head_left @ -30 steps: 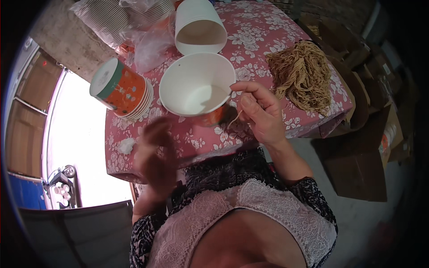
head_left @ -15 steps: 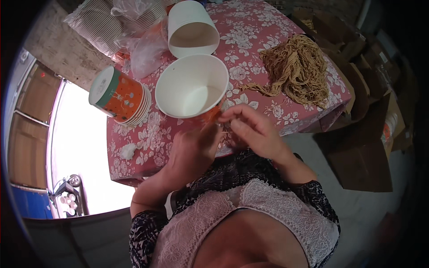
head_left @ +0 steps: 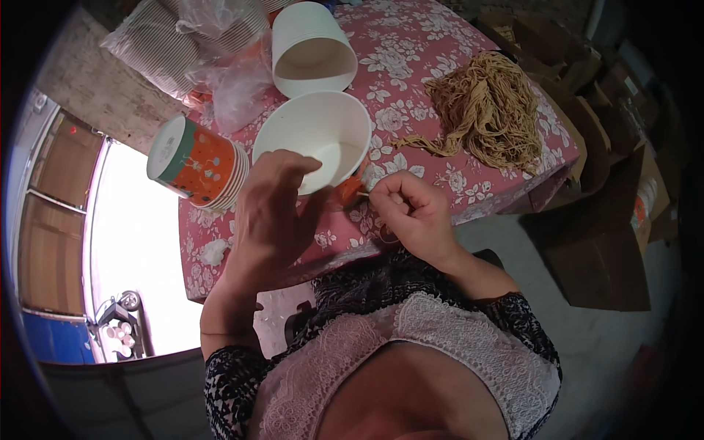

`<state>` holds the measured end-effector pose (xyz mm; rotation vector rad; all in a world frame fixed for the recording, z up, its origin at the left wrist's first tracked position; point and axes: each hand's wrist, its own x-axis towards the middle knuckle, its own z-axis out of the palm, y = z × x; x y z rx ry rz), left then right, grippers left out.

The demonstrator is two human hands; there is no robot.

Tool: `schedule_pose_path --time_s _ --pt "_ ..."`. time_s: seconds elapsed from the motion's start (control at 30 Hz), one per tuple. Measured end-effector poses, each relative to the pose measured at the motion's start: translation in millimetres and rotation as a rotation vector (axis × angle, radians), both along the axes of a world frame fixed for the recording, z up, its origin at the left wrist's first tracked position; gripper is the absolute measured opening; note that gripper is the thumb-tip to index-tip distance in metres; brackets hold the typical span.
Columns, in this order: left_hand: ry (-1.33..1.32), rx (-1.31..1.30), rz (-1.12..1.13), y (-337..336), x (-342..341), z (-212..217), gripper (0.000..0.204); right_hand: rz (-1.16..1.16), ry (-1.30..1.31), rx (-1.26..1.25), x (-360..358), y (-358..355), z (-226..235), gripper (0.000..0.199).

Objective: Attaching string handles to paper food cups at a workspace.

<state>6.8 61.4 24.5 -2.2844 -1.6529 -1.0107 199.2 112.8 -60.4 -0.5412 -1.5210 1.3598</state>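
Clear plastic bag [head_left: 227, 81] on the surface [head_left: 440, 44], far left corner, crumpled, holding a ribbed striped stack. Stack of paper cups [head_left: 194, 163] lying sideways at left edge: orange printed wrap, teal band, white base. Brown cardboard boxes [head_left: 609, 242] on the floor, right of the surface. No screens or signs.

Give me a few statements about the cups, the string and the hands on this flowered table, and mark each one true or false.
1. The left hand grips the rim of the paper cup lying on its side. True.
2. The bundle of tan string lies in front of the left hand. False: it lies on the far right of the table.
3. The right hand rests by the cup's orange outside. True.
4. The stack of orange cups stands upright. False: it lies on its side.
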Motion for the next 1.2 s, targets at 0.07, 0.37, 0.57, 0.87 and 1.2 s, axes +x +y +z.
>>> schedule_pose_path --time_s 0.07,0.37,0.57,0.87,1.2 --pt "0.109 0.119 -0.038 5.9 -3.8 -5.5 0.017 -0.049 0.018 0.041 -2.5 2.1 -4.1 0.003" --pt "-0.042 -0.301 -0.084 11.4 -4.7 -9.1 0.018 -0.153 0.001 0.113 -11.5 9.9 -16.7 0.007" --pt "-0.354 -0.54 -0.187 26.0 -13.2 -1.6 0.018 -0.205 0.014 0.12 -16.4 14.5 -18.4 0.008" --pt "-0.574 -0.947 -0.222 41.5 -14.5 13.9 0.025 -0.162 -0.009 0.092 -17.8 14.6 -12.5 0.008" --pt "-0.522 -1.017 -0.362 57.0 -20.0 10.4 0.014 -0.141 -0.003 0.137 -26.3 19.6 -13.6 0.009"
